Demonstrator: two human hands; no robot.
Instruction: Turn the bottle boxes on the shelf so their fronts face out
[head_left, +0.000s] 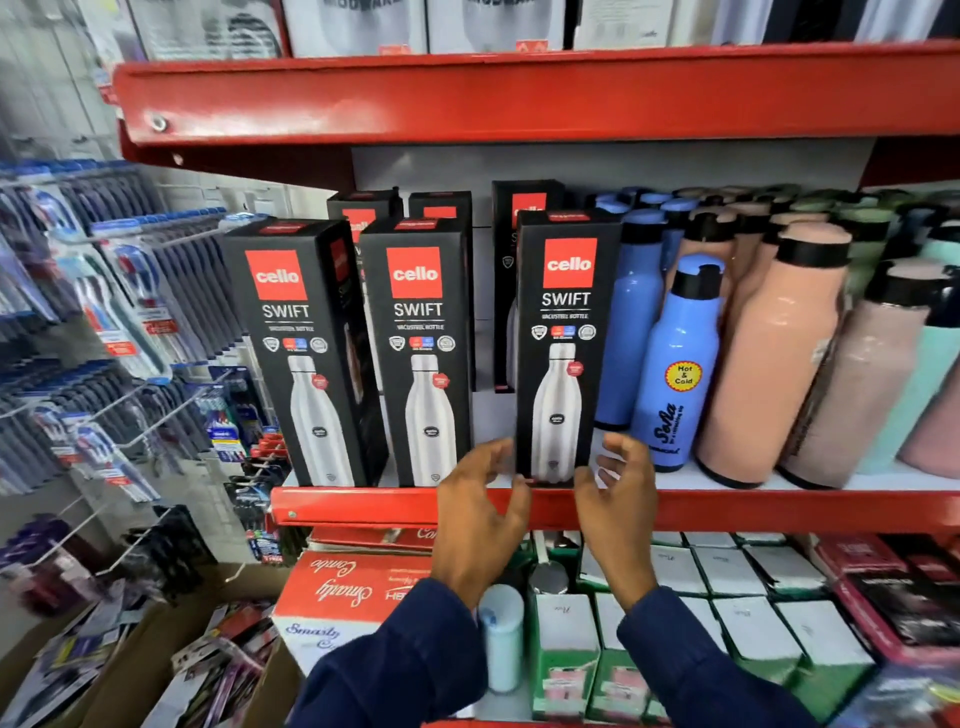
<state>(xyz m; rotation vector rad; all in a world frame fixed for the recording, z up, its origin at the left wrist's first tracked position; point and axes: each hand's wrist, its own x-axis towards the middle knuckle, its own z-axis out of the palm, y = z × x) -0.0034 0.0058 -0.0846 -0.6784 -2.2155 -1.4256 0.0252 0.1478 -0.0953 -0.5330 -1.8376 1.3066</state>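
Observation:
Three black Cello Swift bottle boxes stand at the front of the red shelf (363, 506), fronts facing out: the left box (301, 353), the middle box (423, 353) and the right box (563, 343). More black boxes (511, 218) stand behind them. My left hand (480, 499) hovers at the lower left corner of the right box, fingers spread. My right hand (618, 483) is at the box's lower right corner, fingers apart. Neither hand clearly grips the box; both are slightly blurred.
Blue bottles (675, 364), peach bottles (774, 353) and mint ones crowd the shelf to the right of the boxes. A red upper shelf (519, 93) hangs overhead. Toothbrush packs (114, 312) hang on pegs at left. Red and white boxes (353, 587) and green-white cartons (727, 597) fill the shelf below.

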